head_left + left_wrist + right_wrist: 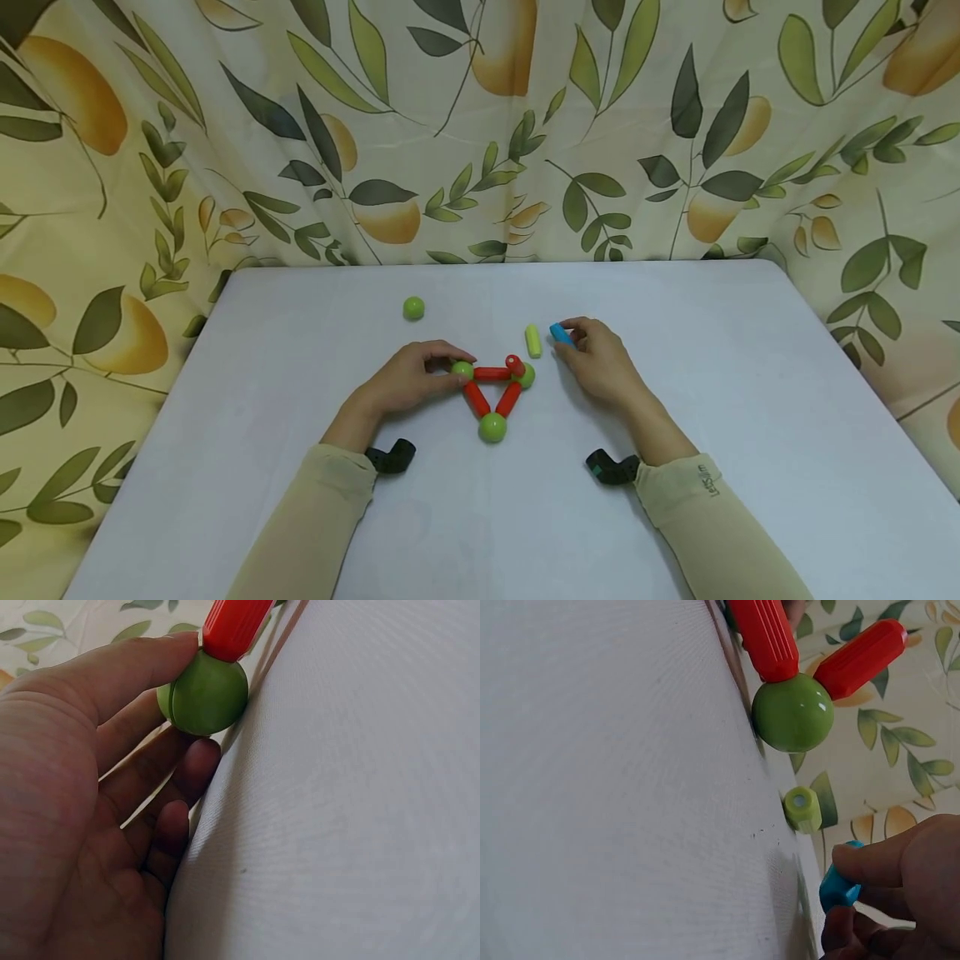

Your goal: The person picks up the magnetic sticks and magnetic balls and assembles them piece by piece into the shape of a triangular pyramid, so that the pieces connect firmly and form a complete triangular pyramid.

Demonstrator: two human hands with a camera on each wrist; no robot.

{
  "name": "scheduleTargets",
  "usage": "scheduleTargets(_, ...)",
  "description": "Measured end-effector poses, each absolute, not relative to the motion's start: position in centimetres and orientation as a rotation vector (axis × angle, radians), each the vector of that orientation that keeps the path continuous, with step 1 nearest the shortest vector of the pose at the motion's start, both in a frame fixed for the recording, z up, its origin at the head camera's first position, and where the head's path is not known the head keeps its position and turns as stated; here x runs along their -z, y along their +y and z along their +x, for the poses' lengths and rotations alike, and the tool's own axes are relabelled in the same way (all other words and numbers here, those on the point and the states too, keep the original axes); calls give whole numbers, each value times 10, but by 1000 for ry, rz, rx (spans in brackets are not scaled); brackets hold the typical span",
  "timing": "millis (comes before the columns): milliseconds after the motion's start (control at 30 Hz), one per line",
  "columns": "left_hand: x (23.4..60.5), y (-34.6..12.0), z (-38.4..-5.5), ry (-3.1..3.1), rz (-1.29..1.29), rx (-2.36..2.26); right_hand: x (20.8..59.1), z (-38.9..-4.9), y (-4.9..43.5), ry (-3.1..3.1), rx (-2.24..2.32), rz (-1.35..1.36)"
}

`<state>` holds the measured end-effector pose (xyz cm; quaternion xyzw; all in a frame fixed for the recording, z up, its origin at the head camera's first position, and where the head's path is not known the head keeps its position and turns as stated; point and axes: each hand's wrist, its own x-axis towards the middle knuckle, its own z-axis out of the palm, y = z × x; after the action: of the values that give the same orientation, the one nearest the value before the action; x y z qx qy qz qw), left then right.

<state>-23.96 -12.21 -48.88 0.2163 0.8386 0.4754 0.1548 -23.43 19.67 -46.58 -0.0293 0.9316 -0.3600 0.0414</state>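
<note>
Red rods (492,374) and green balls form a flat triangle on the table, one ball at each corner. Another red rod (514,364) sticks up from the right corner ball (528,378). My left hand (405,379) holds the left corner ball (210,694) between thumb and fingers. Nearest me is the front corner ball (492,427), untouched. To the right of the triangle, my right hand (602,360) pinches a short blue rod (838,891) by thumb and fingers. A yellow-green rod (533,342) lies between that hand and the triangle.
A loose green ball (414,308) sits toward the back left of the white table (300,317). Behind the table hangs a leaf-and-fruit patterned curtain (465,167). A black wrist camera (392,457) juts from the left cuff, and another (611,467) from the right.
</note>
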Motion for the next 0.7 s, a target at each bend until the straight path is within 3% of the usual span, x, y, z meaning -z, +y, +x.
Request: scheduleTargets(700,491,-122,-240,2417,618,-1349,436,-226,188,2766,1386,-231)
